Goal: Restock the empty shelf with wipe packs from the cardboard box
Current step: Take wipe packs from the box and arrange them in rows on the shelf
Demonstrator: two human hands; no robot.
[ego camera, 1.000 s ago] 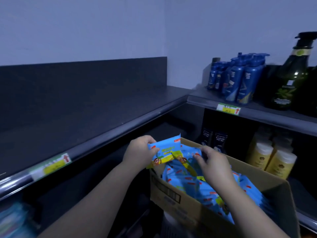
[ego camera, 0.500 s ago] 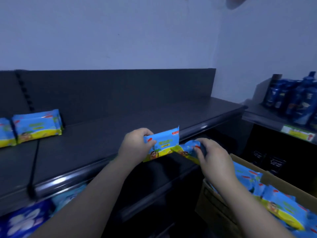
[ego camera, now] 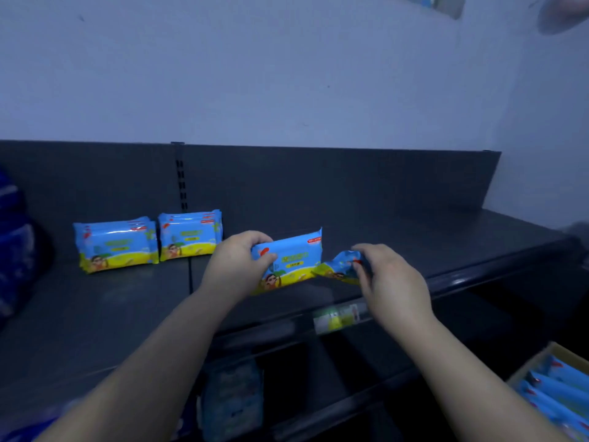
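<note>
Left hand [ego camera: 237,266]: grip curled round the left end of a blue-and-yellow plastic wipe pack [ego camera: 293,260], held upright over the dark grey metal shelf [ego camera: 414,244]; whether it touches the shelf cannot be confirmed. Right hand [ego camera: 392,282]: grip pinches a second, crumpled blue wipe pack [ego camera: 339,269] at 3 o'clock of the first. Stocked rows of matching packs [ego camera: 189,236] stand at 9 o'clock. The brown cardboard box [ego camera: 529,366] sits at 5 o'clock.

Recommended: seat the left pack upright, face forward, just beside the nearer row. Release once it stands unaided.
</note>
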